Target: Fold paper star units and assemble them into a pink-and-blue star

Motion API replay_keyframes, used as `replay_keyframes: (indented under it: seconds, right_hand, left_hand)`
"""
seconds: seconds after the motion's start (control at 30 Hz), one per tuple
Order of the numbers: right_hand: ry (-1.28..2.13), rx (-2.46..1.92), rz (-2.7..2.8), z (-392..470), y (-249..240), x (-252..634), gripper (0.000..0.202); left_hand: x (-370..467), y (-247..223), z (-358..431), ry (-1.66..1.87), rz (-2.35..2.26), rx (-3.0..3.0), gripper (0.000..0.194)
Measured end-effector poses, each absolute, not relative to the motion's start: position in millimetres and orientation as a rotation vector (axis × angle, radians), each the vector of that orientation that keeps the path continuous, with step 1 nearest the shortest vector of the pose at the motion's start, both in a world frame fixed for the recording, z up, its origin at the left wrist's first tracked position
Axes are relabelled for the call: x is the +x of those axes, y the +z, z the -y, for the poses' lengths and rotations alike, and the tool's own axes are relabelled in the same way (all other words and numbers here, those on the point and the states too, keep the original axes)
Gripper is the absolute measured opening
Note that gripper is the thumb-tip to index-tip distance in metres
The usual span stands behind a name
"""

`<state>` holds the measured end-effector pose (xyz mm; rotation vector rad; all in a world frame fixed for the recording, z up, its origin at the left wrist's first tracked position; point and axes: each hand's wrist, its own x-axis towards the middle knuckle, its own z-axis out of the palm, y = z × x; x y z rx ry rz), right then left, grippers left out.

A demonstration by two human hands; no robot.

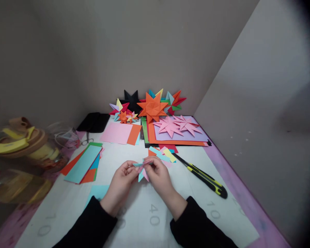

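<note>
A small folded paper piece (143,172) in pink and light blue hangs between my two hands above the white mat, its points fanned downward. My left hand (125,177) pinches its left side with thumb and fingers. On its right side, my right hand (157,172) grips it between thumb and fingertips. Some of the piece is hidden behind the fingers. Just beyond my right hand lie small paper strips (162,154) in light blue, yellow, pink and red. A light blue sheet (99,191) lies partly under my left forearm.
A black and yellow cutter (206,179) lies at right. Coloured strips (84,163), scissors (87,139), a black case (93,122) and jars (38,148) are at left. Paper stars (153,107) stand against the wall behind stacked sheets (181,141).
</note>
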<state>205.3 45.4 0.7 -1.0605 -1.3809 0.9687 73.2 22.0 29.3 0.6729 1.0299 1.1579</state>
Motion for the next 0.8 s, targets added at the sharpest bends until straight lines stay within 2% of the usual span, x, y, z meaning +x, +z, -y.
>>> replay_keyframes:
  seconds: [0.23,0.43,0.8]
  right_hand:
    - [1.157,-1.084,1.211,-46,-2,201,0.005]
    - [1.25,-1.072,1.147,-48,0,205,0.011]
    - [1.186,-1.09,1.145,-48,-4,205,0.016]
  left_hand:
    - [74,30,-23,1.149,-1.022,0.628,0.029]
    - [73,27,-24,1.142,-0.972,0.577,0.027]
    - [73,20,-23,1.165,-0.993,0.579,0.028]
